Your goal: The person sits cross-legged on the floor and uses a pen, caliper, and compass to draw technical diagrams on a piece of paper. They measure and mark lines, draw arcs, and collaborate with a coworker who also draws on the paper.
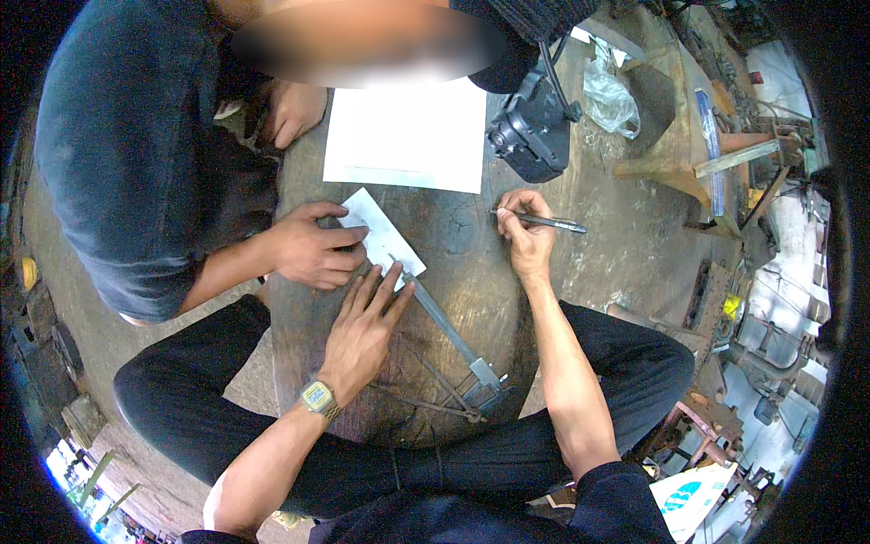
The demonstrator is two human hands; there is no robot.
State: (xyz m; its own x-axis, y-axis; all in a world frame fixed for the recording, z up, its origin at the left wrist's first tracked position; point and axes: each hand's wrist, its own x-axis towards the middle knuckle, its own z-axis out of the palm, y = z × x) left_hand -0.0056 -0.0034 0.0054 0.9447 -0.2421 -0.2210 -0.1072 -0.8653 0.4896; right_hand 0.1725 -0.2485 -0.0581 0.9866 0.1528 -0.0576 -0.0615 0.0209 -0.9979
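Note:
My right hand (528, 238) pinches a dark pen (562, 223) above the right side of the wooden tabletop (435, 363). My left hand (364, 326), a watch (318, 396) on its wrist, lies flat with fingers stretched out. Its fingertips rest at the lower edge of a pale rectangular piece (385, 238), beside the end of a metal caliper (444, 322). Whether that piece is paper or sheet metal I cannot tell. The caliper slants down to the right, its jaws near the table's front edge. A co-worker's hand (317, 247) touches the pale piece from the left.
A white paper sheet (403, 136) lies at the far side, near the co-worker's other hand (297, 111). A black device (535, 131) hangs at the far right. Thin metal rods (435, 376) lie by the caliper. An angled metal frame (680, 136) stands to the right.

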